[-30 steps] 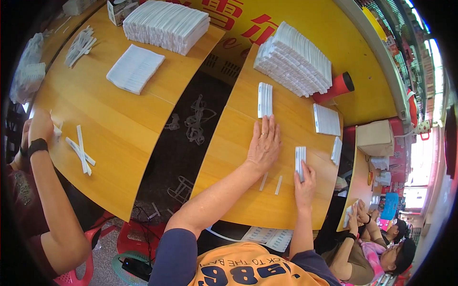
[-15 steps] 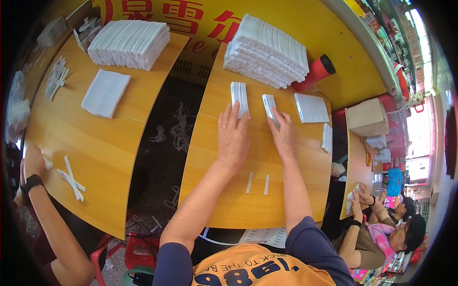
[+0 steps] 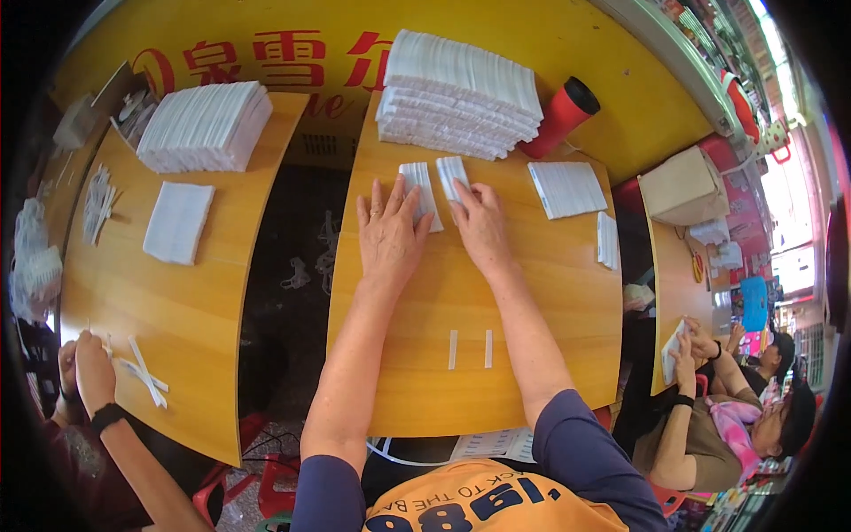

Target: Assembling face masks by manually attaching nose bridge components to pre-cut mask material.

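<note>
Two small bundles of thin white folded pieces lie side by side on the wooden table in front of me, with a narrow gap between them. My left hand (image 3: 390, 238) lies over the left side of the left bundle (image 3: 424, 193), fingers spread, the fingertips touching it. My right hand (image 3: 483, 226) has its thumb and fingers at the near end of the right bundle (image 3: 450, 168), gripping it. What the pieces are made of is unclear. Nearer me, two narrow white strips (image 3: 453, 349) lie parallel on the table.
A tall white stack (image 3: 461, 97) stands at the back, beside a red tumbler (image 3: 565, 113). Toward the right lie a wider bundle (image 3: 568, 190) and a narrow one (image 3: 606, 240). Across a dark gap, the left table (image 3: 177, 301) holds more stacks and strips. Co-workers sit on both sides.
My right hand has brought its bundle leftward, closer to the other one. My left hand's fingers have spread wider at the left bundle. The whole view has shifted slightly.
</note>
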### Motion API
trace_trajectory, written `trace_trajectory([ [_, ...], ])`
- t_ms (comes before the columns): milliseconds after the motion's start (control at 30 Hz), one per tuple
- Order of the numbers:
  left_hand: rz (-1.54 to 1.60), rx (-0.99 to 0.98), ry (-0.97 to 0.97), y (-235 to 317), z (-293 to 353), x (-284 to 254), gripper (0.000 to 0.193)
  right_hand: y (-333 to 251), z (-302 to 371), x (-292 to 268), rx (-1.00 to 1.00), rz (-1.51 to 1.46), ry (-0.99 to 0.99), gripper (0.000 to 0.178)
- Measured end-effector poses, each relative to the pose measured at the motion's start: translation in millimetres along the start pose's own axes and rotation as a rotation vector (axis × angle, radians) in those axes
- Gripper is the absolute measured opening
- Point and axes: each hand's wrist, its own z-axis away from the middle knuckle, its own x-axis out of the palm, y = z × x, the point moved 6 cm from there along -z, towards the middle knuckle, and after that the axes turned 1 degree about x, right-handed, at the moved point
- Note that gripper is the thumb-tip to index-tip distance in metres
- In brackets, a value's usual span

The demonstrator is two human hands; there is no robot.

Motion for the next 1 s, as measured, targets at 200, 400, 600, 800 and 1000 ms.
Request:
trace_trajectory([
  [200, -0.132, -0.029, -0.064, 3.8, -3.6, 0.2, 0.047, -4.8, 1.9, 3.0, -0.037, -0.019, 0.04, 0.037],
  [400, -0.175, -0.037, -0.069, 6.0, -6.6, 3.7, 0.047, -7.2, 0.0, 2.9, -0.013, -0.051, 0.021, 0.038],
  [600, -0.183, -0.008, -0.064, 7.9, -9.0, 10.0, 0.049, -8.0, 0.6, 1.7, -0.043, -0.027, 0.06, 0.037],
  [800, -0.228, -0.035, -0.11, 6.6, -10.4, 10.3, 0.049, -9.5, -0.6, 4.0, -0.035, -0.026, 0.056, 0.038],
  [1000, -0.226, -0.04, -0.113, 5.6, -10.6, 11.5, 0.049, -11.6, -0.3, 3.7, -0.041, -0.029, 0.05, 0.038],
])
